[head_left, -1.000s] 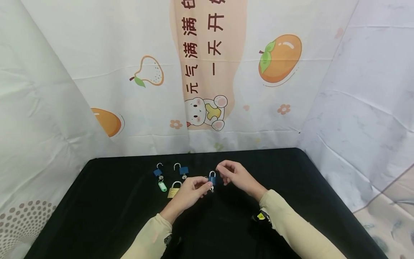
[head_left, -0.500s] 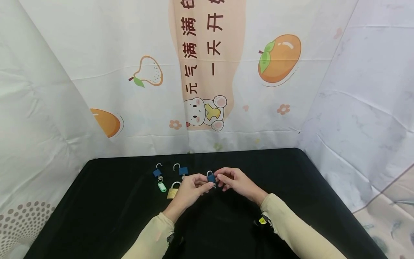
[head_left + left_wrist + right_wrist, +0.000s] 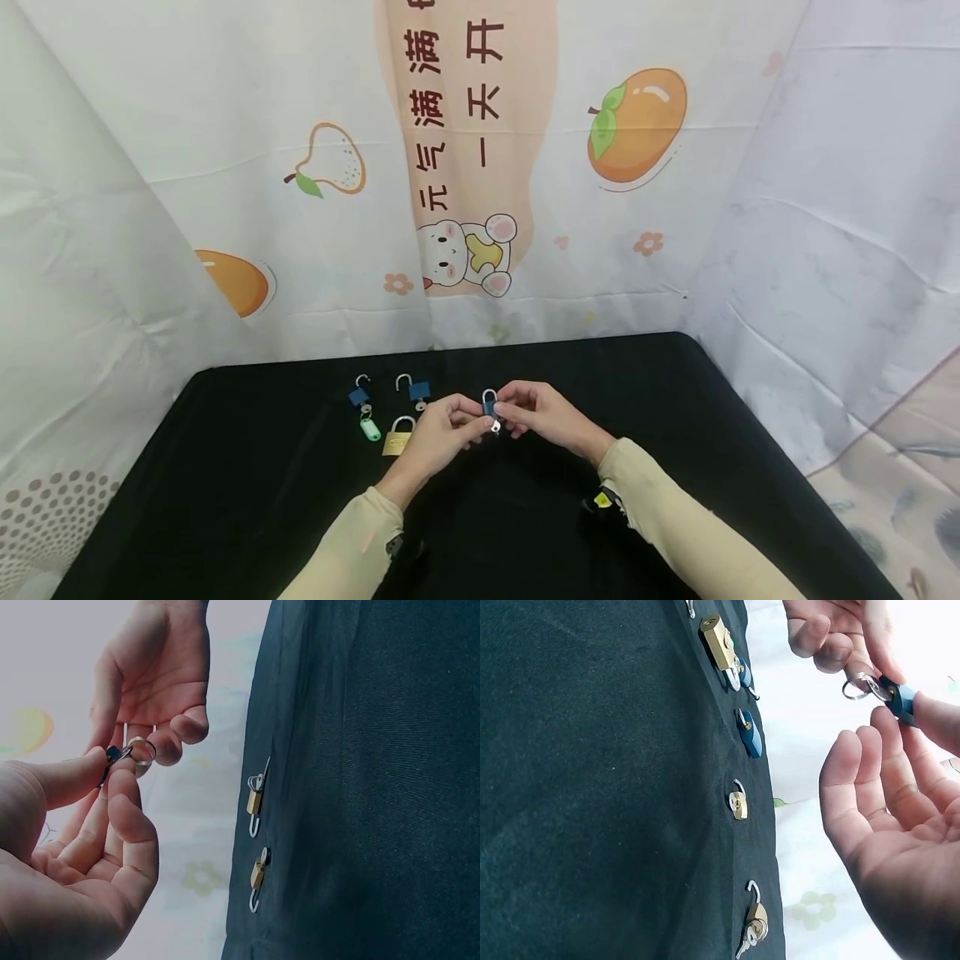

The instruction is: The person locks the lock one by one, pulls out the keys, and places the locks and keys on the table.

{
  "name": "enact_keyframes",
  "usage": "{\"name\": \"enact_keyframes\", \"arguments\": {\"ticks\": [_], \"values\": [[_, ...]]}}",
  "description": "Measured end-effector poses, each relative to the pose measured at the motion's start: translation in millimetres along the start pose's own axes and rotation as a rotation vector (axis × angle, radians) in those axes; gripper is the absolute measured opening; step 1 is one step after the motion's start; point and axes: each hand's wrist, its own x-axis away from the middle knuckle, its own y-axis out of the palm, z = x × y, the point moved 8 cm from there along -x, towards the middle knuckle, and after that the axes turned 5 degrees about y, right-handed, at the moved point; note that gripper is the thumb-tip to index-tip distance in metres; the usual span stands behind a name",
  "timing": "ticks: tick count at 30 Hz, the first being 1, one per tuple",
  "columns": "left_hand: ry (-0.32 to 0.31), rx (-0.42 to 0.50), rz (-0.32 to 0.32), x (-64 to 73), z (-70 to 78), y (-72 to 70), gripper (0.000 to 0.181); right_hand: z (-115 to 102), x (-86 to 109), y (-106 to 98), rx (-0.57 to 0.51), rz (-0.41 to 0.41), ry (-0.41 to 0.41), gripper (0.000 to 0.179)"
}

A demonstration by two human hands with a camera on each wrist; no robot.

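A small blue padlock (image 3: 489, 408), its shackle up, is held above the black table between both hands. My left hand (image 3: 446, 433) pinches its body from the left with thumb and fingers. From the other side, my right hand (image 3: 543, 412) grips the same body with thumb and fingertips. A key with a metal ring (image 3: 866, 687) sits in the bottom of the padlock, seen also as a ring (image 3: 141, 751) in the left wrist view. The fingers cover much of the blue body.
On the black table (image 3: 225, 467) lie two blue padlocks (image 3: 360, 397) with open shackles, one with a green tag (image 3: 370, 429), and a larger brass padlock (image 3: 396, 443). The right wrist view shows further small brass padlocks (image 3: 739, 804). A printed white curtain (image 3: 337, 275) hangs behind.
My right hand has come in from the right, from apart to gripping the padlock. The left hand keeps its hold. The head view has shifted slightly.
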Motion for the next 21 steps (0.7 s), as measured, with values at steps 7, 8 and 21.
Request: {"name": "enact_keyframes", "arguments": {"ticks": [7,8,21], "values": [[0.013,-0.021,-0.002,-2.4,-0.7,-3.1,0.023,-2.9,-3.7,1.3,0.004,0.019,-0.010,0.027],[0.015,-0.024,-0.007,-2.2,-0.9,-2.5,0.023,-2.7,-3.4,1.9,0.005,0.020,-0.009,0.026],[0.011,-0.105,-0.103,0.4,-4.3,7.5,0.029,-6.0,-3.0,0.7,-0.016,0.075,-0.029,0.025]]}}
